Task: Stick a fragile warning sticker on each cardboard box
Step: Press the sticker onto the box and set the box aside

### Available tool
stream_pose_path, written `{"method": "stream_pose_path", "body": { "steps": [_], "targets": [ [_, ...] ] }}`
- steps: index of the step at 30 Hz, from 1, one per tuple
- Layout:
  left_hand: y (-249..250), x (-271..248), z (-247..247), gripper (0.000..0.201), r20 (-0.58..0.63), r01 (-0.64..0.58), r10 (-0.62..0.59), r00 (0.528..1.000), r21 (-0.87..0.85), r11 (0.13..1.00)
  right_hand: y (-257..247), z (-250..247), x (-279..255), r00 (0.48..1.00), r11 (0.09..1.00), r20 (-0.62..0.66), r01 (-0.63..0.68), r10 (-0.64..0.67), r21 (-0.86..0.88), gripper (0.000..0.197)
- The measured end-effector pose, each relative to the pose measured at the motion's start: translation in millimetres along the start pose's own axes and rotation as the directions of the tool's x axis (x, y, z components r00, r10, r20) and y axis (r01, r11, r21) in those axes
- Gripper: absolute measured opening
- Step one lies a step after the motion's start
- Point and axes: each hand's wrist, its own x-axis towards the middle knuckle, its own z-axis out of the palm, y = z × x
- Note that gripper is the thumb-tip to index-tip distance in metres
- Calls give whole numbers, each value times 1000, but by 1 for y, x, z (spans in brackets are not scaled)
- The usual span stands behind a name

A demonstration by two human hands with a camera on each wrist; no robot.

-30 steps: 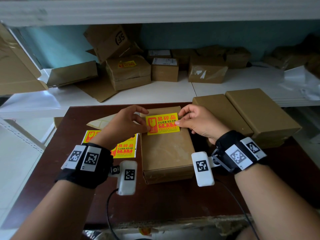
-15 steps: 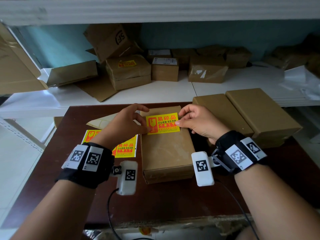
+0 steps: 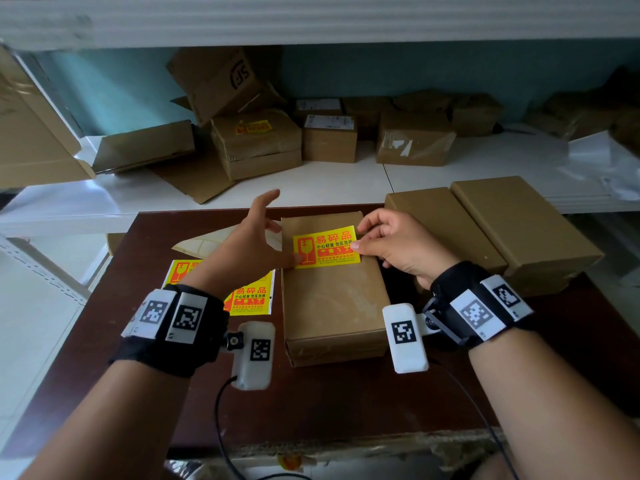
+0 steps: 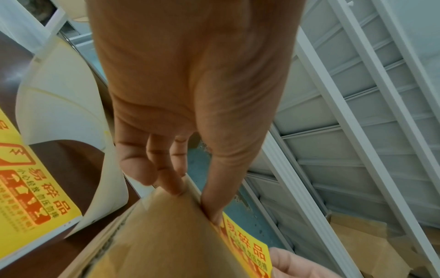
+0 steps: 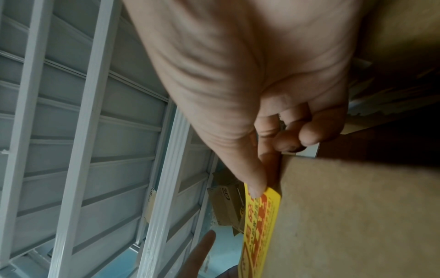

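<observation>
Yellow and red, the fragile sticker lies across the far end of the cardboard box in the middle of the dark worktop. Its long axis runs from nine o'clock to three o'clock, crosswise to the box, whose own long axis runs from six o'clock to twelve. The printed glass symbol sits at the nine o'clock end and the characters read upright from the person's side.

The left hand is at the sticker's nine o'clock edge, thumb tip pressed down on that edge where it meets the box, the other fingers straight and spread, pointing away toward twelve o'clock and holding nothing. The right hand is at the three o'clock edge and pinches that end between thumb and forefinger, the remaining fingers curled under. From the right wrist view the pinched end stands slightly off the cardboard; whether the middle of the sticker is already stuck down I cannot tell.

At nine o'clock from the box a sheet of more stickers lies flat on the worktop, with a curled piece of pale backing paper beyond it. At two o'clock two plain brown boxes sit side by side. On the white shelf behind, more cardboard boxes are heaped, one already labelled yellow.
</observation>
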Motion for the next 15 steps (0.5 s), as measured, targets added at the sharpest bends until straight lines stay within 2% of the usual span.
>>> {"method": "stream_pose_path", "body": {
  "steps": [6,15],
  "targets": [
    [-1,0,0,111,11,30,-30,999,1,1000,-1,-3,-2,1000,1000,2,-9,9,10,23],
    [1,-2,-1,104,40,76,-76,996,3,997,-1,-13,-3,998,1000,-63,-25,24,-11,20]
  ]
}}
